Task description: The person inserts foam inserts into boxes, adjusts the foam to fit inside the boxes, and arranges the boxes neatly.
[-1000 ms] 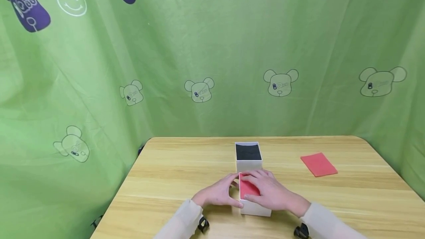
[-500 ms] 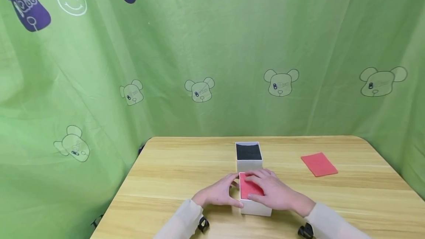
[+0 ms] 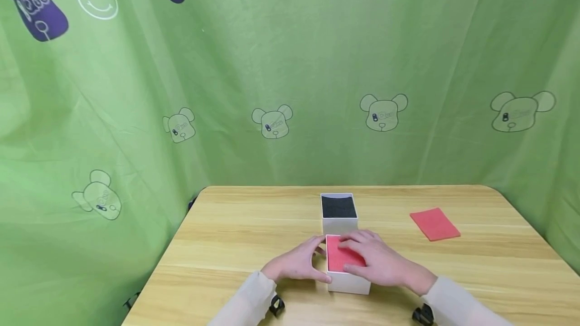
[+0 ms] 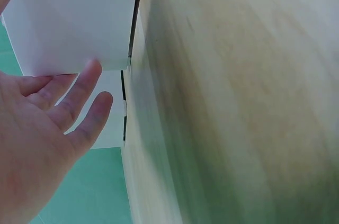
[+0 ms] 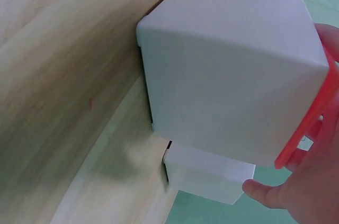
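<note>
A white box (image 3: 348, 283) with a red felt-like sheet (image 3: 336, 258) at its top stands near the front of the table. My left hand (image 3: 296, 262) holds its left side, thumb at the near corner and fingers toward the far side. In the left wrist view, some fingertips (image 4: 94, 66) touch the box's edge and another finger stands off it. Over the right half of the box lies my right hand (image 3: 373, 260), thumb and fingers spread on the red sheet. The right wrist view shows the red sheet's edge (image 5: 307, 134) sticking out beyond the rim.
Directly behind stands a second white box (image 3: 340, 225) with dark, cloth-like material (image 3: 339, 207) inside. A flat red piece (image 3: 435, 224) lies at the table's back right. Green patterned curtain (image 3: 290, 64) surrounds the wooden table (image 3: 235, 225).
My right hand has slid a little to the right across the box top, so more of the red sheet shows. The left hand and both boxes stay in place.
</note>
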Demonstrator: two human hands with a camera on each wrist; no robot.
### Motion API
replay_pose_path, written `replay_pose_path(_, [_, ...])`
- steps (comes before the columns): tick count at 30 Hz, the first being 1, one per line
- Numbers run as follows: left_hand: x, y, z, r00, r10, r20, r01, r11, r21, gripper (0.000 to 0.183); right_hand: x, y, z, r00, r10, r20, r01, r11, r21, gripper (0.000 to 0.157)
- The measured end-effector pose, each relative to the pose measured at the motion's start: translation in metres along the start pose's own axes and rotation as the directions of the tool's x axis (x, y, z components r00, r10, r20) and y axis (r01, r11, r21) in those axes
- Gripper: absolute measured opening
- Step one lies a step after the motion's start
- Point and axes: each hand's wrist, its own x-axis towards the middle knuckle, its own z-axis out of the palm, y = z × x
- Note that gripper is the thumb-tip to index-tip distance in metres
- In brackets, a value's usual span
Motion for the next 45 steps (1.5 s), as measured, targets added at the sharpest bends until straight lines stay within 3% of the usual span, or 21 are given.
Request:
replay_pose_path(14, [0.000, 0.002, -0.001, 1.000, -0.019, 0.009, 0.020, 0.999, -0.041, 0.089, -0.013, 0.011, -0.011, 0.998, 0.045, -0.037, -0.044, 0.999, 0.004, 0.046])
replay_pose_path(23, [0.000, 0.002, 0.000, 0.999, -0.032, 0.006, 0.032, 0.999, -0.031, 0.093, -0.018, 0.016, -0.007, 0.997, 0.049, -0.054, -0.048, 0.999, 0.026, 0.047])
replay_pose_path(39, [0.000, 0.001, 0.001, 0.999, -0.034, 0.008, 0.034, 0.998, -0.049, 0.092, -0.016, 0.016, -0.004, 0.999, 0.038, -0.032, -0.038, 0.999, 0.001, 0.047])
replay_pose_path(45, [0.001, 0.001, 0.000, 0.999, -0.038, 0.011, 0.038, 0.998, -0.046, 0.091, -0.019, 0.018, -0.008, 0.997, 0.076, -0.014, -0.075, 0.996, 0.042, 0.048])
